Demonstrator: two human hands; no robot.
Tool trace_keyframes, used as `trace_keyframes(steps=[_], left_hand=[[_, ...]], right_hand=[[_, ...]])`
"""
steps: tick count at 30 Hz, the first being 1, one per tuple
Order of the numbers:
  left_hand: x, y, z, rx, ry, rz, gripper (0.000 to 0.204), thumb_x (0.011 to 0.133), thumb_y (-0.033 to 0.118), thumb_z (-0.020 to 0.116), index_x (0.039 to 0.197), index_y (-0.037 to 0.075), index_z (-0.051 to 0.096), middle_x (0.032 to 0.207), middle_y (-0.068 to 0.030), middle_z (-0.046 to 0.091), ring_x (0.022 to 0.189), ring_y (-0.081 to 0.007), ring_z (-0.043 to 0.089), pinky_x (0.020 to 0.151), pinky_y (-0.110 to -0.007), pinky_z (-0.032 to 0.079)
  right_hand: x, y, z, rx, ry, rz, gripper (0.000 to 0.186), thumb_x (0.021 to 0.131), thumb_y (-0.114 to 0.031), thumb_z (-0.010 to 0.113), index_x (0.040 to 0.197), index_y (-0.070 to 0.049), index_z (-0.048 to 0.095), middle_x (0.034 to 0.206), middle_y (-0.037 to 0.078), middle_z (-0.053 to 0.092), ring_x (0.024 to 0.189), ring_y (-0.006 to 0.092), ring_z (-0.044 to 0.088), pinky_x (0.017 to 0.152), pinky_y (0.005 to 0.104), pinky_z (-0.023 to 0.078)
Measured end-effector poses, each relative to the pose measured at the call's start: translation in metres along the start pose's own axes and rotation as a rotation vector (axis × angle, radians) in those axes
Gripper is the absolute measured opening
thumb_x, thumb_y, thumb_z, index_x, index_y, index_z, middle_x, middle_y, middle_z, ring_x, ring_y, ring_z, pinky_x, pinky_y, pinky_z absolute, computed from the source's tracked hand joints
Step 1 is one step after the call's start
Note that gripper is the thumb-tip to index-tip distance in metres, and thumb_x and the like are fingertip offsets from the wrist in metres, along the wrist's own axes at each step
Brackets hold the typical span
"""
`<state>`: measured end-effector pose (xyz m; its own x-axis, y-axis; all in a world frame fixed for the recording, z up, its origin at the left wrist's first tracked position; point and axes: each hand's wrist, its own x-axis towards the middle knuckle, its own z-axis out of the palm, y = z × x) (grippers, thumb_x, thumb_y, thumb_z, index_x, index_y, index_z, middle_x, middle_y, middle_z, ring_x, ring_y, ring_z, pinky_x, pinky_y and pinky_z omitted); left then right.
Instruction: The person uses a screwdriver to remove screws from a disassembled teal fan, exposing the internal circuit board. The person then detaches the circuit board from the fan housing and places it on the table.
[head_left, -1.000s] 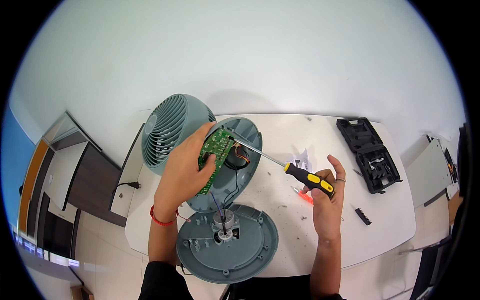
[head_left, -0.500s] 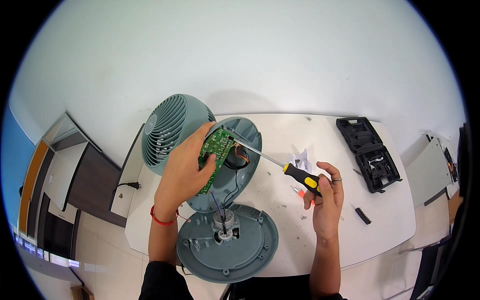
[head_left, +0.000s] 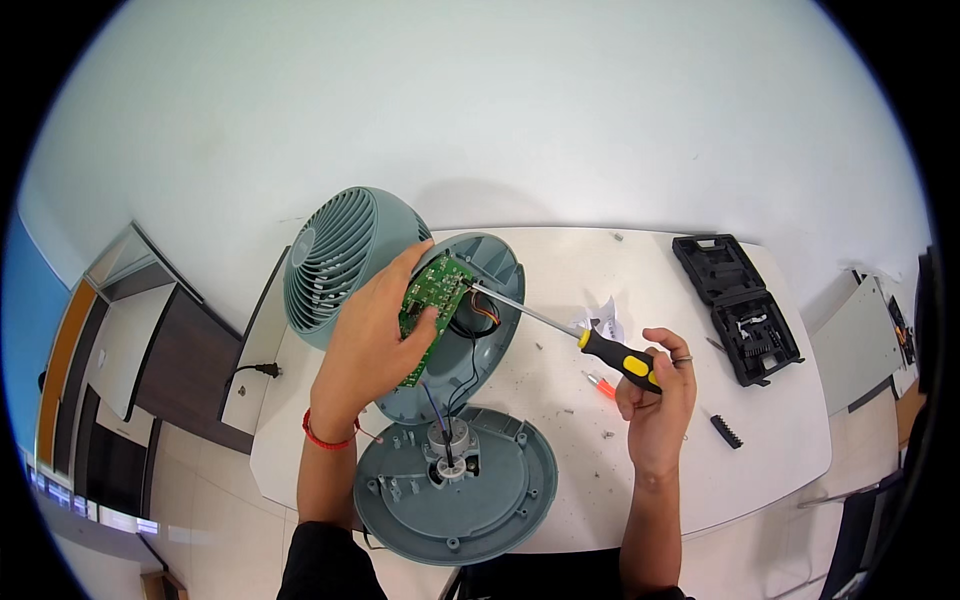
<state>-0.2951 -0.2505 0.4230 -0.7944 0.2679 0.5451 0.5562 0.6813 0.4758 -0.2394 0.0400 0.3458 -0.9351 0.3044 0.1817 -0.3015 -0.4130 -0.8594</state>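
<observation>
My left hand [head_left: 375, 335] is closed on a green circuit board [head_left: 437, 292], its thumb across the front and its fingers behind. A screwdriver [head_left: 620, 360] with a black and yellow handle is gripped in my right hand [head_left: 658, 405]. Its long shaft slants up to the left, and the tip is at the board's right edge near the connectors. Behind the board leans a grey-green oval housing [head_left: 497, 335] with coloured wires in it. Dark wires run down to a motor [head_left: 452, 440] on the round grey-green base [head_left: 500, 525].
A grey-green fan head [head_left: 345, 260] stands at the back left. On the white table [head_left: 560, 470] lie a crumpled paper [head_left: 608, 320], an orange-red tool [head_left: 602, 385], several small screws and a black bit holder [head_left: 727, 432]. An open black tool case [head_left: 735, 300] lies at the right.
The screwdriver and my right hand have shifted slightly right and down, its tip moving a little along the board's edge. My left hand keeps its hold, with the board tilted slightly differently.
</observation>
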Motion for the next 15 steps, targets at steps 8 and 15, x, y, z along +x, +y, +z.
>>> trace_keyframes(steps=[8, 15], left_hand=[[0.006, 0.011, -0.004, 0.186, 0.076, 0.367, 0.046, 0.079, 0.000, 0.074, 0.123, 0.012, 0.072, 0.134, -0.0098, 0.068, 0.135, -0.0338, 0.056, 0.112, -0.048, 0.042], [-0.006, 0.011, -0.021, 0.263, -0.004, 0.487, 0.028, 0.077, 0.002, 0.079, 0.103, 0.010, 0.077, 0.119, -0.0025, 0.074, 0.126, -0.0271, 0.063, 0.112, -0.049, 0.044]], right_hand=[[0.003, -0.001, -0.013, 0.133, -0.035, 0.007, 0.030, 0.100, -0.025, 0.052, 0.114, 0.001, 0.052, 0.064, -0.002, 0.042, 0.045, 0.0048, 0.031, 0.040, 0.0221, 0.024], [0.001, -0.004, -0.014, 0.167, -0.033, 0.019, 0.027, 0.098, -0.023, 0.053, 0.112, 0.000, 0.053, 0.064, -0.002, 0.042, 0.045, 0.0044, 0.031, 0.040, 0.0221, 0.023]])
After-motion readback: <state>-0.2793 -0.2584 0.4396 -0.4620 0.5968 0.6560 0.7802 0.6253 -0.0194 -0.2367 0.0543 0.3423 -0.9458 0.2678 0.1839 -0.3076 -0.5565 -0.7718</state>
